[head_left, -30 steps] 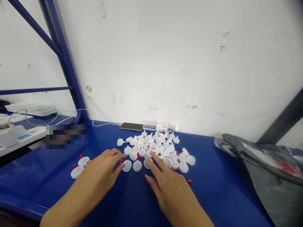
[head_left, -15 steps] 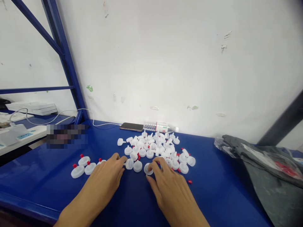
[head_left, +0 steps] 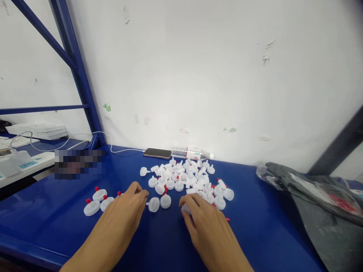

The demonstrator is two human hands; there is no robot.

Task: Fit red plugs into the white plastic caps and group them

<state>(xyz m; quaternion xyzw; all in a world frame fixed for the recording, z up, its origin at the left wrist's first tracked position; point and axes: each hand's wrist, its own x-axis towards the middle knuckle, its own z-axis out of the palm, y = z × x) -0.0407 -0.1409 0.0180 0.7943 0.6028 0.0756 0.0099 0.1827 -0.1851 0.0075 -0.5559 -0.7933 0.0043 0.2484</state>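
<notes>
My right hand [head_left: 205,219] has its fingers curled round a white nozzle cap [head_left: 185,208], mostly hidden under them. My left hand [head_left: 129,206] is bent with thumb and fingertips together; whatever may be in them is hidden. Just right of its fingertips a loose white nozzle cap [head_left: 154,204] lies tipped over, its spout toward that hand. Beside it stands another white cap [head_left: 165,201]. Beyond the hands spreads a pile of white nozzle caps [head_left: 179,186]. Left of my left hand are several caps with red tips [head_left: 92,207], one partly covered by the hand.
A phone [head_left: 157,153] on a white cable and a clear bottle [head_left: 193,153] lie along the wall. Small red tips [head_left: 227,219] lie among and beside the pile. A grey bag [head_left: 320,211] covers the right side. A power strip [head_left: 31,162] is at far left.
My right hand has drawn slightly right with the cap, which is now more covered. The loose cap by my left hand has shifted nearer and turned; my left fingertips have moved slightly left.
</notes>
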